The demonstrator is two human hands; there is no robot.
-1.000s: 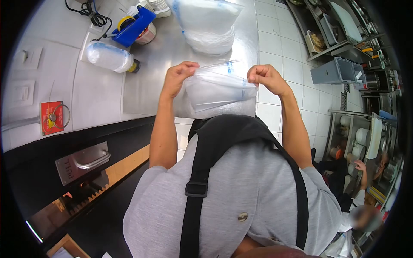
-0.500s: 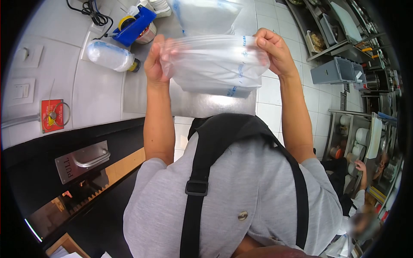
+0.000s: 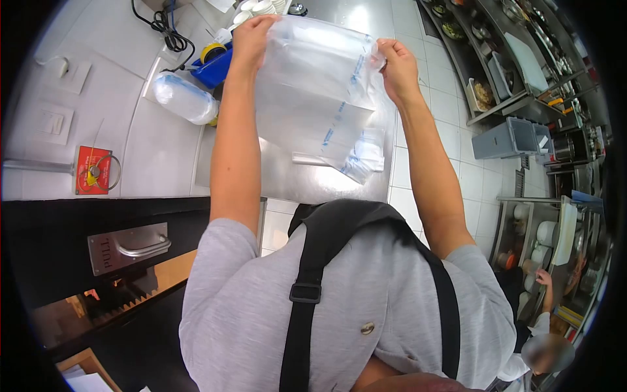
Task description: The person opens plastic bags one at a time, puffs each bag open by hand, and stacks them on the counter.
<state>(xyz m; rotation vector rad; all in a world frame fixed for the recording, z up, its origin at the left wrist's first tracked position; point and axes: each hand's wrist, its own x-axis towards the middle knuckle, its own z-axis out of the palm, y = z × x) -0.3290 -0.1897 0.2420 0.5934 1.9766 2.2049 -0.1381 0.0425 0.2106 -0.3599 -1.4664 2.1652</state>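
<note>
A clear plastic bag (image 3: 307, 91) with blue print is spread between my two hands above the steel table (image 3: 294, 183). My left hand (image 3: 253, 40) pinches its upper left corner, and my right hand (image 3: 396, 65) grips its upper right edge. The bag hangs down toward the table's near side. A white bundle with blue print (image 3: 367, 155) shows at the bag's lower right; whether it is inside or behind the bag is unclear. The far part of the table is partly hidden behind the bag.
Left of the table are a blue tape dispenser (image 3: 212, 70) and a wrapped plastic roll (image 3: 185, 98). White stacked items (image 3: 261, 8) stand at the back. A grey bin (image 3: 513, 138) and shelves are on the right. Another person (image 3: 545, 349) is at lower right.
Both hands have moved away from my body, and the bag has opened out longer between them. The view has shifted slightly. The white bundle now shows under the bag's lower right.
</note>
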